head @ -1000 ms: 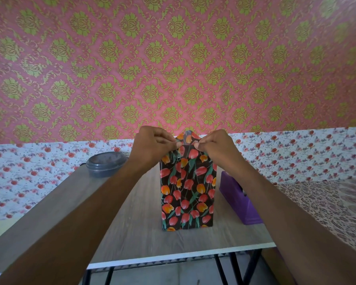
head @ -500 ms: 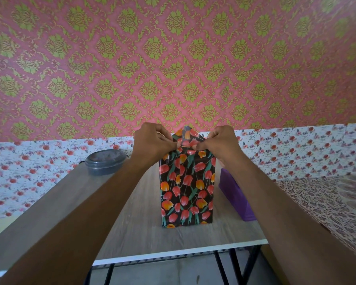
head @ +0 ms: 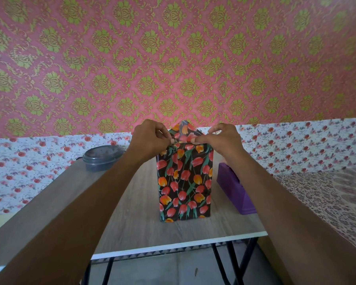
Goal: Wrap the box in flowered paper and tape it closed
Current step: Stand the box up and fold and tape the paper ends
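Though its cardboard is wholly hidden under black paper printed with red and orange tulips (head: 185, 194), the tall box (head: 183, 171) stands upright mid-way along the grey wood-grain table (head: 140, 214), long axis vertical, with a pointed paper flap (head: 183, 129) aimed upward. The left hand (head: 150, 138) and right hand (head: 222, 136) pinch the top front fold. The right forearm cuts off a purple plastic box (head: 234, 190) just beside it. A grey lidded tub (head: 101, 157) sits well apart.
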A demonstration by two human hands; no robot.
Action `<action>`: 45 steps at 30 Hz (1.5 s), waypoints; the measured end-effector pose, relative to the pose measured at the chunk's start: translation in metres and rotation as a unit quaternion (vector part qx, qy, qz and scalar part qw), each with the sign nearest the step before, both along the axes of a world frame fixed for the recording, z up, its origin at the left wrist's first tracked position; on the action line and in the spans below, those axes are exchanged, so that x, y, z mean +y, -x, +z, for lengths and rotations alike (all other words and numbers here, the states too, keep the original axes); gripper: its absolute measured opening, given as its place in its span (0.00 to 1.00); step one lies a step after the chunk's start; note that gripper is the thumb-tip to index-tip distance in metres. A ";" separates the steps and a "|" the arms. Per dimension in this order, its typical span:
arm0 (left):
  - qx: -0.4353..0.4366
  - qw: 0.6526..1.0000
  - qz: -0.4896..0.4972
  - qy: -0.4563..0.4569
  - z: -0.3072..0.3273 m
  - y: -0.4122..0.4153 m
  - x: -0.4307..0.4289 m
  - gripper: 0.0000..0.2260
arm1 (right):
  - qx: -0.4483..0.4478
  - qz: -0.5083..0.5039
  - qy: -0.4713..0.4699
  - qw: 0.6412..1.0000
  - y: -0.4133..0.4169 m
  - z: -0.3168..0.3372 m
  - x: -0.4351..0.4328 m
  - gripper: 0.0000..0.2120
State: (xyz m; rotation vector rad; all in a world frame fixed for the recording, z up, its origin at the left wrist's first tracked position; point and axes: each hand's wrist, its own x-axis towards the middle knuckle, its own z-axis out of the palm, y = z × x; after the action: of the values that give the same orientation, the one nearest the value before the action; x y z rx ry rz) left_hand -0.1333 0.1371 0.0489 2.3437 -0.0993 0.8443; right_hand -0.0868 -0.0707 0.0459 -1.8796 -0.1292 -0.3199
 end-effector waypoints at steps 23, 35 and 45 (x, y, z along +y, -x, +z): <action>-0.162 0.954 -0.104 -0.229 -0.031 0.006 -0.021 0.08 | -0.064 -0.030 -0.042 0.997 -0.010 -0.026 -0.012 0.10; -0.168 0.942 0.003 -0.291 -0.039 0.002 -0.042 0.17 | -0.097 -0.197 0.139 0.966 -0.010 -0.139 -0.103 0.11; -0.171 0.956 0.003 -0.238 -0.044 -0.001 -0.046 0.13 | 0.144 -0.083 0.063 0.984 -0.029 -0.135 -0.126 0.19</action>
State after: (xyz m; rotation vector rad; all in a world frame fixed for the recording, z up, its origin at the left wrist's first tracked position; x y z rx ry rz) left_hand -0.1327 0.0915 0.0053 2.6033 -0.4909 1.3449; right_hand -0.0577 -0.1970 -0.0892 -2.0448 0.2087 -0.1529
